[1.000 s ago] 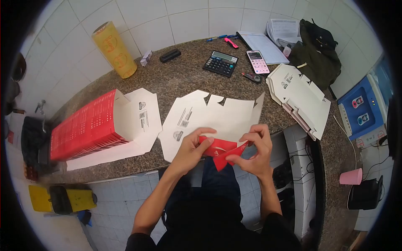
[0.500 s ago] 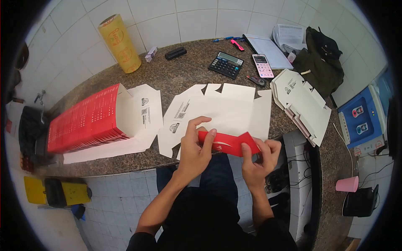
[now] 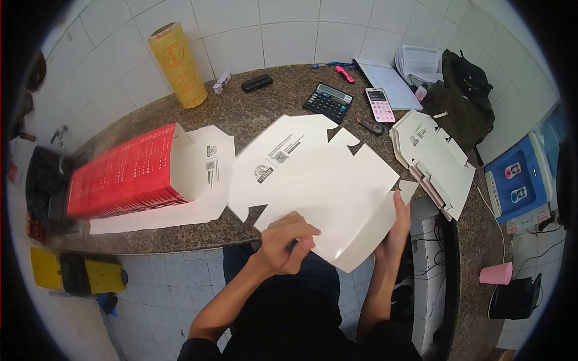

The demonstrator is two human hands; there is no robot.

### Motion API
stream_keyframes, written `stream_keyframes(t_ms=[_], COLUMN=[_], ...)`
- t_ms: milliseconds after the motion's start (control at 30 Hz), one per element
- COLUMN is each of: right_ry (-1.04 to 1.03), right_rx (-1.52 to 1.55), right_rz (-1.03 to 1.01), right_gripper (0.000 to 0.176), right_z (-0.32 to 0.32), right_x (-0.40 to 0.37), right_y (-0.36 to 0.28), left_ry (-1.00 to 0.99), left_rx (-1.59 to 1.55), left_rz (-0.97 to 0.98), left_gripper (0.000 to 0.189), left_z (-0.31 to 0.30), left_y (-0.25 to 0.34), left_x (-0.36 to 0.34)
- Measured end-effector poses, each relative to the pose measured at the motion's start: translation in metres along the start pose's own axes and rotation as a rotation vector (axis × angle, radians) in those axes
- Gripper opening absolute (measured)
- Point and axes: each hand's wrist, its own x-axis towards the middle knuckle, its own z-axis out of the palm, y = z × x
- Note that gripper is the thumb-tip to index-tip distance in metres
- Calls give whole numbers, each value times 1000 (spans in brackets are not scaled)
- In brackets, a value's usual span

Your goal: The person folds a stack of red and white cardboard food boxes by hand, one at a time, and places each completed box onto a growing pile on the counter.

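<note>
Carton blank (image 3: 319, 180), one, gripped between left hand (image 3: 289, 240) and right hand (image 3: 394, 230); one calculator (image 3: 328, 102).

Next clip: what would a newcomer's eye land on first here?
The big white carton blank fills the middle, held over the front of the granite counter by the left hand at its lower edge and the right hand at its right edge. Next comes the red stack of folded cartons lying at the counter's left. Behind it, the yellow roll stands against the tiled wall.
</note>
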Motion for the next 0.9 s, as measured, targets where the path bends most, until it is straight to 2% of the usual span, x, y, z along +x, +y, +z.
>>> stream_keyframes(t_ms=[33, 67, 100, 133, 167, 200, 233, 267, 300, 333, 367, 400, 467, 533, 567, 600, 667, 700, 733, 800, 833, 900], right_ry=[-14, -29, 30, 24, -56, -135, -186, -395, -549, -706, -706, -650, -592, -262, -225, -226, -486, -593, -592, -604, -540, -480], right_rx=[-22, -43, -18, -13, -162, -311, -215, -311, -439, -567, -565, -584, -599, -330, -324, -324, -254, -321, -323, -752, -778, -815], right_rz=[-23, -43, -172, -175, -408, -642, -756, -899, -1120, -1341, -1344, -1377, -1411, -1078, -1099, -1097, -1251, -1242, -1242, -1250, -1218, -1210], right_gripper=[50, 51, 52, 52, 47, 42, 31, 26, 25, 24, 24, 26, 29, 46, 55, 55, 61, 63, 63, 50, 41, 40], right_z=[-7, -9, 2, 4, 3, 4, 25, 27, 36, 46, 49, 51, 52, 51, 57, 61, 66, 60, 59, 63, 68, 69], right_x=[1, 0, -7, -10, -15, -18, -32, -33, -33, -33, -35, -40, -48, -54, -54, -48, -34, -29, -31, -37, -39, -40], right_y=[-5, -8, -10, -12, -14, -17, -19, -22, -31, -37, -35, -32, -18, 0, 1, 1, 1, -8, -14, -30, -29, -20], left_ry=[-117, -116, -125, -130, -147, -143, 33, 211, 212, 199, 182, 181, 93, 139, 186, 189, 344, 342, 323, 303, 324, 345], left_rx=[57, 62, 275, 490, 520, 524, -171, -879, -879, -1094, -1310, -1308, -607, -722, -842, -842, -1073, -1074, -1125, -1175, -1141, -1112], left_rz=[-135, -131, -144, -157, -241, -235, -482, -696, -697, -741, -780, -779, -856, -848, -843, -844, -845, -847, -824, -799, -810, -823], left_gripper=[15, 15, 19, 23, 34, 34, 38, 42, 42, 42, 43, 43, 39, 38, 39, 39, 38, 38, 38, 38, 38, 38], left_z=[-5, -4, -3, -3, -6, -5, -2, -1, -4, -10, -14, -13, -7, 3, 6, 7, 7, 6, 5, 6, 9, 12], left_y=[6, 6, 3, 1, -1, 6, 22, 38, 56, 72, 78, 77, 73, 58, 53, 54, 56, 55, 53, 54, 57, 57], left_x=[-1, 6, 17, 24, 25, 32, 44, 54, 67, 82, 90, 93, 95, 79, 73, 73, 75, 73, 70, 67, 68, 65])
